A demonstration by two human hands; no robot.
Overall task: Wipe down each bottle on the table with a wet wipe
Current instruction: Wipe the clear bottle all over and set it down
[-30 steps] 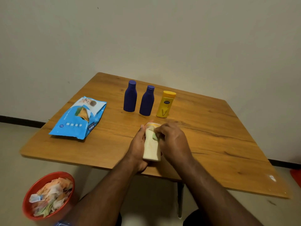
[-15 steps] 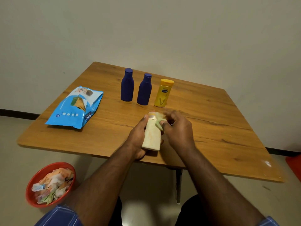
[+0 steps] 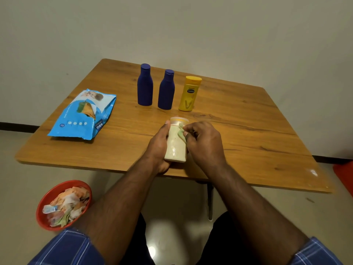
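My left hand grips a cream bottle with a pale orange cap near the table's front edge. My right hand pinches a greenish wet wipe against the bottle's upper right side. Behind them two dark blue bottles and a yellow bottle stand upright in a row.
A blue wet-wipe pack lies on the left of the wooden table. A red bowl full of used wipes sits on the floor at lower left. A red object shows at the right edge.
The cream bottle stays in my left hand while my right hand shifts the wipe from the cap area to the upper side. The camera view has tilted down a little.
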